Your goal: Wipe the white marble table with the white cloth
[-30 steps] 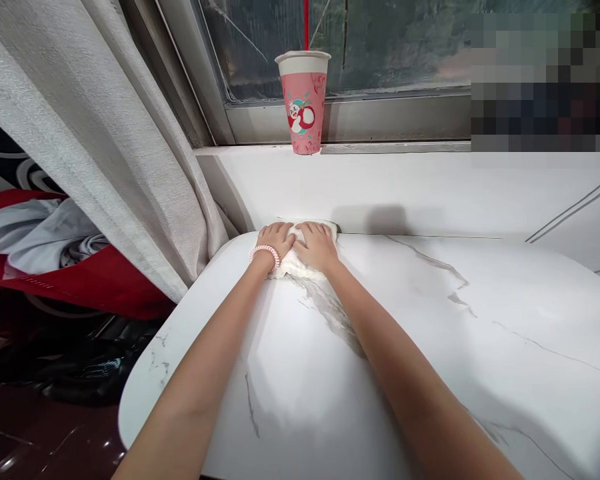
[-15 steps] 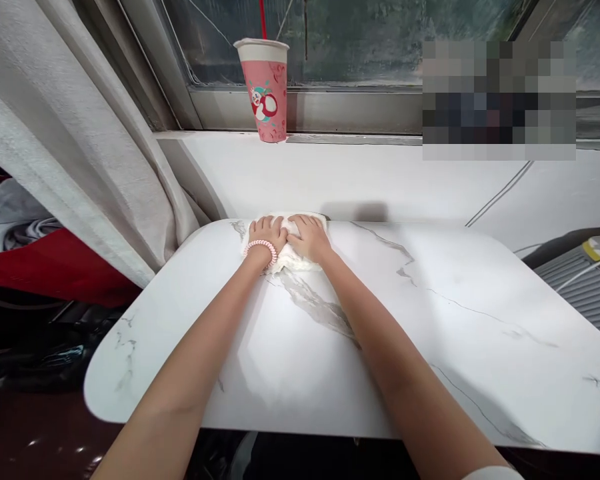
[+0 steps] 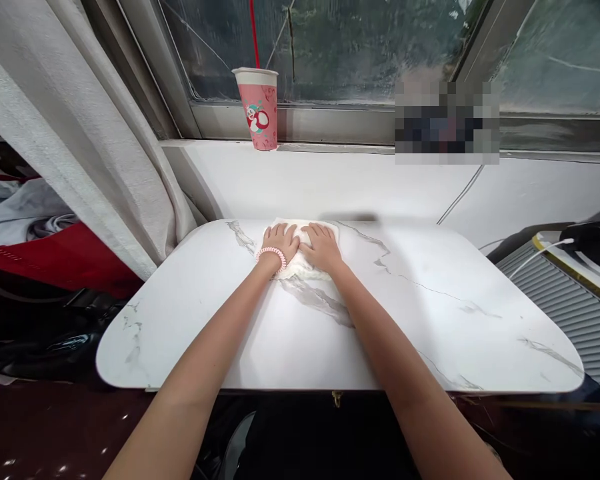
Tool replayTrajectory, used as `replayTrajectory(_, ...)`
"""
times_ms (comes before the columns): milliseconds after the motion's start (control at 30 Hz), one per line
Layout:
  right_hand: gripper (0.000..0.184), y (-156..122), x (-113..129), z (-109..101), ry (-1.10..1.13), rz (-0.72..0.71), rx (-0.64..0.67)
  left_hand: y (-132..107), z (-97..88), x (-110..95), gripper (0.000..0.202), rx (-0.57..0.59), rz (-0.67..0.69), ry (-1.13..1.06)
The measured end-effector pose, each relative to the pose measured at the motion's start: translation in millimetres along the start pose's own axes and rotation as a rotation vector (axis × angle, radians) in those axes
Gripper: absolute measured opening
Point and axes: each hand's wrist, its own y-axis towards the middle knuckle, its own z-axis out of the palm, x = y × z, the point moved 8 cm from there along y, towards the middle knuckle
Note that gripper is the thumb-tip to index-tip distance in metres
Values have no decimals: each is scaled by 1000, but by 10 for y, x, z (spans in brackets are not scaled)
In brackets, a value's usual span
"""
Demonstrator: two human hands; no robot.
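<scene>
A white cloth [image 3: 307, 269] lies spread on the white marble-patterned tabletop [image 3: 180, 333], close to its far edge by the wall. My left hand [image 3: 280, 243] rests flat on the left part of the cloth, fingers spread, with a pink-and-white coiled band [image 3: 272, 252] round the wrist. Beside it, my right hand [image 3: 323, 247] presses palm-down on the cloth's right part, its fingers stretched out. The two thumbs point toward each other with a small gap between them. Part of the cloth is hidden under both hands.
On the windowsill stands a pink paper cup [image 3: 260, 117] with a red straw. A light curtain [image 3: 105, 133] hangs at the left, by a red bag [image 3: 60, 260]. A grey ribbed case [image 3: 555, 287] with a white cable is beyond the table's right end.
Both hands and the cloth have slid a little to the right along the table's far edge. The head view has shifted, showing more of the table's right end.
</scene>
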Motion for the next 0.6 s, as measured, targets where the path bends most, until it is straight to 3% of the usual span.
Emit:
replayTrajectory(133,42,-305,197,-38,-86,-45,29,-346,-12,-21,54,5,59,55)
replayTrajectory(400,46,-1320,762,-241,-107,-131,70,-1505,-94,-97,56,-66,122,-1)
replayTrajectory(600,50,-1800,862,-439,-49,-153,115,-2058,-141,-323,56,-68,212,-94)
